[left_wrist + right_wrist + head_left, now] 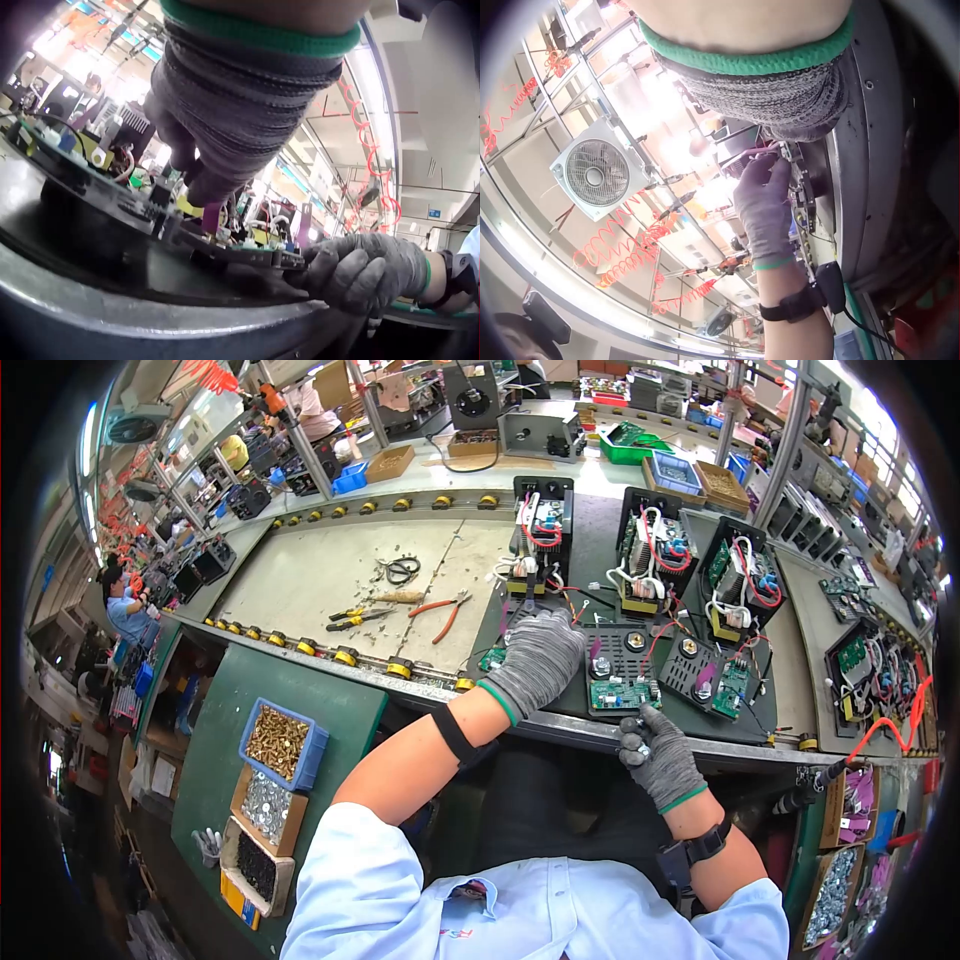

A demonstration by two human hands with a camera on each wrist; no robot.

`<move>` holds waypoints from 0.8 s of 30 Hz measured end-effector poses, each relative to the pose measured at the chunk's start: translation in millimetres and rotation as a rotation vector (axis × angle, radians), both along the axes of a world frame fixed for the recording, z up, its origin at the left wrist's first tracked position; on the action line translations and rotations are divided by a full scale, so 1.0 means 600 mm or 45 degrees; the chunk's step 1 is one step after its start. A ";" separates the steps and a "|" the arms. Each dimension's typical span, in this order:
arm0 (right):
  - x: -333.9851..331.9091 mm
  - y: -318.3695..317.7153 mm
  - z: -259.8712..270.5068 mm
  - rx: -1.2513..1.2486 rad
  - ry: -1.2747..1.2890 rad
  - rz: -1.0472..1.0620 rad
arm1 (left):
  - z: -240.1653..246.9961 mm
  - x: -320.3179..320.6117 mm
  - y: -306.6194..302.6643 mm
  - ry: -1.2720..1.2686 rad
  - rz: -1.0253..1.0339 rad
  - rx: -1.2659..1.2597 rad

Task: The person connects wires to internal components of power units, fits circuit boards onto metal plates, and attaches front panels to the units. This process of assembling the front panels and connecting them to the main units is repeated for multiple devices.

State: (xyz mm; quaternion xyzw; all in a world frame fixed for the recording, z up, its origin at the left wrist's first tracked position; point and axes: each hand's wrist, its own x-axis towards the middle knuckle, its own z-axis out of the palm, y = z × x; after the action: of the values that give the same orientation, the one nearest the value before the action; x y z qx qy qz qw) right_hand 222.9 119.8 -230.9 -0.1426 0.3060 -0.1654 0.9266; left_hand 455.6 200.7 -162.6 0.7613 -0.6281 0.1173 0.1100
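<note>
My left hand, in a grey knit glove with a green cuff, reaches over the leftmost electronics unit. Its fingers point down among the parts at the unit's near end; in the left wrist view the fingertips are close to a purple tab. What they hold, I cannot tell. My gloved right hand is at the table's front edge, fingers curled round small shiny metal pieces. Just beyond it lies a black perforated panel bearing a green circuit board.
Two more units with white and red wires stand to the right. Orange-handled pliers and yellow-handled cutters lie on the left of the bench. A blue bin of brass fasteners stands on the green side table.
</note>
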 end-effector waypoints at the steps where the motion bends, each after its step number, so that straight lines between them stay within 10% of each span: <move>1: 0.002 0.007 -0.002 -0.044 0.014 -0.037 | -0.016 0.001 -0.010 -0.100 0.076 0.089; 8: -0.028 0.058 0.022 -0.240 0.001 0.134 | -0.013 0.012 0.016 -0.010 0.175 0.088; 18: -0.001 0.059 0.099 -1.173 0.150 0.418 | -0.009 0.031 0.095 1.125 -0.106 -0.067; 24: 0.039 0.040 0.102 -1.229 0.251 0.464 | -0.017 0.042 0.085 0.886 -0.280 -0.128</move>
State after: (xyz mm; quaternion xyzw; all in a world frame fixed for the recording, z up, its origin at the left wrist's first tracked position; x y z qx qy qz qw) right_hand 246.5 143.7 -169.5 -0.6191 0.2511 -0.1096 0.7360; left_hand 480.8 251.7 -172.7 0.6771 -0.6247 -0.1305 0.3663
